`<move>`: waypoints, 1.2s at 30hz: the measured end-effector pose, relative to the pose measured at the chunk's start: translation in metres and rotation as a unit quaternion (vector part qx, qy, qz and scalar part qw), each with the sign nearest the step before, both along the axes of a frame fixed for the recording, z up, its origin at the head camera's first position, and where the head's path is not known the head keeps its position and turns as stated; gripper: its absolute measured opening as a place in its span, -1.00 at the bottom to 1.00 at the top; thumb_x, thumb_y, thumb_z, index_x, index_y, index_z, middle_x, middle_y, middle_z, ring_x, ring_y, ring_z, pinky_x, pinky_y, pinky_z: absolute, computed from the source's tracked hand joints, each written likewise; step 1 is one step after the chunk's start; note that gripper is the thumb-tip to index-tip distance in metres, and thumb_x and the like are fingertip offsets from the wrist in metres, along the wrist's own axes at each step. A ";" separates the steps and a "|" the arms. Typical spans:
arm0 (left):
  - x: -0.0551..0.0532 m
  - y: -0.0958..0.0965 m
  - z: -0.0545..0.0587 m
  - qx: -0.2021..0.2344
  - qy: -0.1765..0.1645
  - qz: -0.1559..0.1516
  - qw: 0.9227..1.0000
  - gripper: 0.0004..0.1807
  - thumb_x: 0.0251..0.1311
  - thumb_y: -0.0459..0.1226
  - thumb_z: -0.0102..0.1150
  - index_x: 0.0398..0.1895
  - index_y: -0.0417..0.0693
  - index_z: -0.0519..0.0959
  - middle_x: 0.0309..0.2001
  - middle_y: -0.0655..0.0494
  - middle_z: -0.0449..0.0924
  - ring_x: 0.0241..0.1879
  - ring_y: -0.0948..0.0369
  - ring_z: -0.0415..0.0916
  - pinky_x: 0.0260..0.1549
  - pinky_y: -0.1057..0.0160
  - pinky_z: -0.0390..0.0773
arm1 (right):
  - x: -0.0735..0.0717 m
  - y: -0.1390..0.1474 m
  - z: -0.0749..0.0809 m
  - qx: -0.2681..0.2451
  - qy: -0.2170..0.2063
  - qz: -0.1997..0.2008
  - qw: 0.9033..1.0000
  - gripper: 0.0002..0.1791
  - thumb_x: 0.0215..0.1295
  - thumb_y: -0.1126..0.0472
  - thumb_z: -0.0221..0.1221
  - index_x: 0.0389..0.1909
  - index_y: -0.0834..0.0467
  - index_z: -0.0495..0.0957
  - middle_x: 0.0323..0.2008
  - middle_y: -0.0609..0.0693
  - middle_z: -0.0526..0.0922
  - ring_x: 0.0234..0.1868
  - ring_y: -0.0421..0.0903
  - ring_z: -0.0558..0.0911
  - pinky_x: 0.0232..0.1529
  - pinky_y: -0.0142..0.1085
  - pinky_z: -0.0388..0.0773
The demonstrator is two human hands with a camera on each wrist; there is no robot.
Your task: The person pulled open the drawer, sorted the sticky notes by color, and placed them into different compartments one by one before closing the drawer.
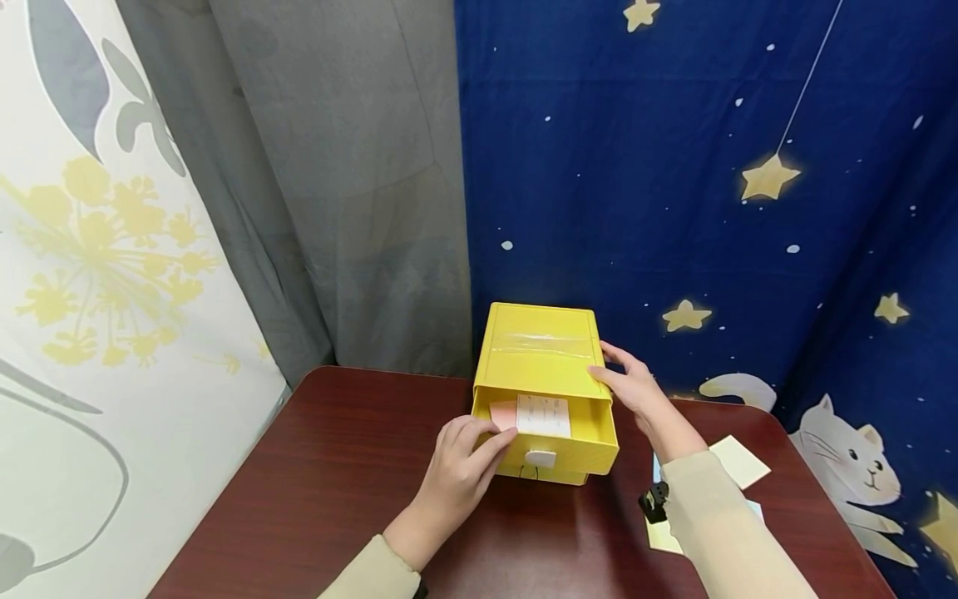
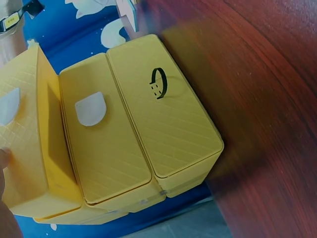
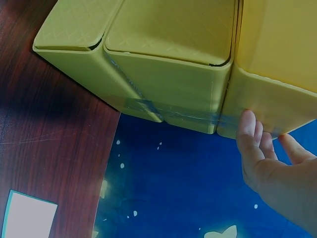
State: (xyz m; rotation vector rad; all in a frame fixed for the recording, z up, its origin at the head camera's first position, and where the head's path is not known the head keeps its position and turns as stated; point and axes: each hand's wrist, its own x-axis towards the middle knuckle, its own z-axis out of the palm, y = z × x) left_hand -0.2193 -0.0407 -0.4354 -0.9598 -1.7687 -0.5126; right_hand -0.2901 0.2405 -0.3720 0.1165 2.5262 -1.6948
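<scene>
A yellow drawer cabinet (image 1: 542, 333) stands on the table, its top drawer (image 1: 584, 453) pulled out. Pink paper (image 1: 503, 413) and a white paper with handwriting (image 1: 543, 415) lie inside that drawer. My left hand (image 1: 456, 466) pinches the drawer's front rim near the left corner; in the left wrist view a fingertip presses the front panel. Against the cabinet's right side lie the extended fingers of my right hand (image 3: 277, 166), with the thumb at the top edge in the head view. Two lower drawers, one with a white tab (image 2: 91, 109), one with a black loop (image 2: 159, 83), are closed.
Several paper pads, among them a cream one (image 1: 739, 462), lie on the dark red table (image 1: 344, 466) to the right, partly behind my right forearm. Clear tape (image 1: 542, 344) crosses the cabinet top. A blue star-patterned curtain (image 1: 599, 166) hangs behind the table.
</scene>
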 end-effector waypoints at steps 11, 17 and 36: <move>-0.008 0.004 0.000 -0.002 -0.025 0.019 0.999 -0.72 0.10 -0.29 0.32 -0.08 0.03 0.67 -0.18 0.10 0.51 -0.14 0.10 0.39 -0.11 0.15 0.44 | 0.001 0.000 0.002 -0.003 0.005 0.003 1.000 -0.24 0.33 0.03 0.13 0.48 -0.01 0.03 0.41 0.16 0.10 0.42 0.17 0.03 0.37 0.20 0.03; -0.014 0.006 -0.001 -0.001 -0.027 0.028 0.999 -0.73 0.10 -0.29 0.32 -0.08 0.04 0.67 -0.17 0.11 0.52 -0.13 0.11 0.39 -0.10 0.15 0.44 | 0.000 0.001 0.001 -0.002 0.007 0.006 1.000 -0.24 0.33 0.03 0.12 0.48 -0.01 0.03 0.40 0.16 0.12 0.43 0.18 0.03 0.36 0.21 0.02; -0.026 0.011 0.002 -0.009 -0.054 0.059 0.997 -0.65 0.00 -0.30 0.39 -0.07 0.06 0.66 -0.19 0.13 0.50 -0.15 0.14 0.37 -0.16 0.19 0.45 | 0.000 0.001 0.002 -0.001 0.006 0.006 1.000 -0.24 0.33 0.02 0.12 0.48 -0.01 0.02 0.41 0.15 0.11 0.42 0.16 0.06 0.36 0.17 0.08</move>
